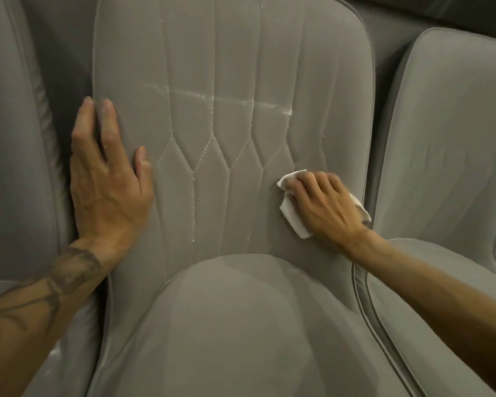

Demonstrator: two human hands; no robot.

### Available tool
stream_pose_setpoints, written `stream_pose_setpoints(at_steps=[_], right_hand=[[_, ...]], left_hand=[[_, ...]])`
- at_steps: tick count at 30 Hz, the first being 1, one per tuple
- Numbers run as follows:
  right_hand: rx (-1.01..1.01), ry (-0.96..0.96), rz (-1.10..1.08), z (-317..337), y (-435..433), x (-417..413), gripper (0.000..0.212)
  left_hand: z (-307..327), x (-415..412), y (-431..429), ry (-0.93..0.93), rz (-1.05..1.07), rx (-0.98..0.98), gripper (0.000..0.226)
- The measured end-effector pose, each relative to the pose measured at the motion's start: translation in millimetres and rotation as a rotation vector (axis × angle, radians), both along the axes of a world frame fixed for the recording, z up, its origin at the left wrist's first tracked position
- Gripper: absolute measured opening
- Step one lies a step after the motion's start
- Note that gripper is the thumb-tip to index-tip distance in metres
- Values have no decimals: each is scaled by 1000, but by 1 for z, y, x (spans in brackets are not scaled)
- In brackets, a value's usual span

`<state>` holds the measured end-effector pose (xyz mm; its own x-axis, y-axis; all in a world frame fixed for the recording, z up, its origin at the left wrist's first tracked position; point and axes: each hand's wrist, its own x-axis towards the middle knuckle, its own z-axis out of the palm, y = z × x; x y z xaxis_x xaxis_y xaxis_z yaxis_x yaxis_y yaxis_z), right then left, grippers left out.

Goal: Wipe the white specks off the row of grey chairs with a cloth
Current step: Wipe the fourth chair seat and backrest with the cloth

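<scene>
Fingers point(317, 179) of right hand point(327, 203) clenched round folded white cloth point(295, 222), low on grey quilted chair backrest point(235, 47); white powdery streak point(195, 94) above, running crosswise, right end nearest; left hand point(106, 181) flat, bracing edge.

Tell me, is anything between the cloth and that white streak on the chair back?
Nothing visible. The right hand grips the cloth low on the chair back; the white streak runs higher up, only bare grey fabric between. The left hand rests at the left edge, clear of it.
</scene>
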<state>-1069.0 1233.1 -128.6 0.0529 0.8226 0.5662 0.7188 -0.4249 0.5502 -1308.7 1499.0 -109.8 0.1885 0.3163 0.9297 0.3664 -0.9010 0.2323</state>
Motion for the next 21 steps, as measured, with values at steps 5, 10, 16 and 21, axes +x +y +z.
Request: stream_pose_setpoints(at_steps=[5, 10, 16, 21], right_hand=[[-254, -38, 105, -71, -30, -26, 28], [-236, -61, 93, -29, -17, -9, 35], [143, 62, -15, 4, 9, -9, 27], [96, -30, 58, 60, 10, 10, 29]], left_hand=[[0, -1, -1, -1, -5, 1, 58], [1, -1, -2, 5, -9, -10, 58], [-1, -1, 1, 8, -4, -8, 58], [-1, 0, 1, 10, -1, -13, 58]])
